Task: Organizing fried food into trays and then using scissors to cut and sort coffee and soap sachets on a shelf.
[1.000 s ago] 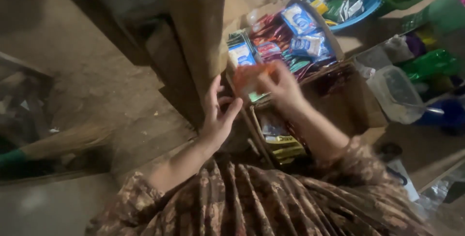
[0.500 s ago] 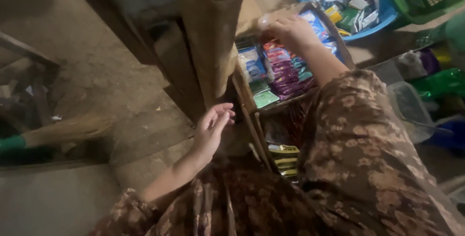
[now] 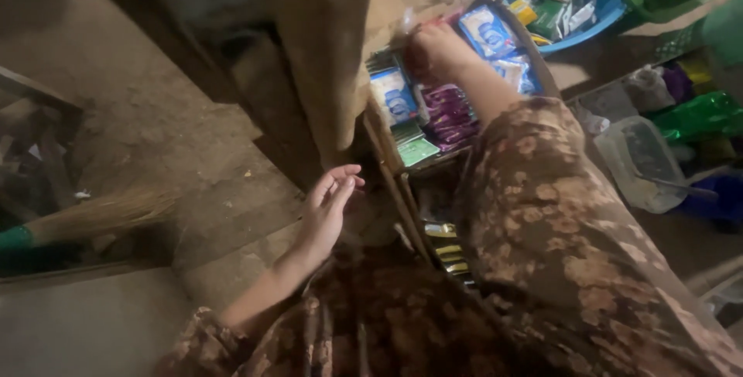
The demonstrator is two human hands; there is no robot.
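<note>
While our right hand [image 3: 433,50] reaches far forward into the cardboard box [image 3: 387,152] of sachets, our left hand [image 3: 329,207] hangs back, open and empty, just left of the box's near corner. The blue packets [image 3: 391,94] and purple packets [image 3: 449,114] lie directly under the right hand, in rows running away from us. It seems to pinch something there, but we cannot tell.
</note>
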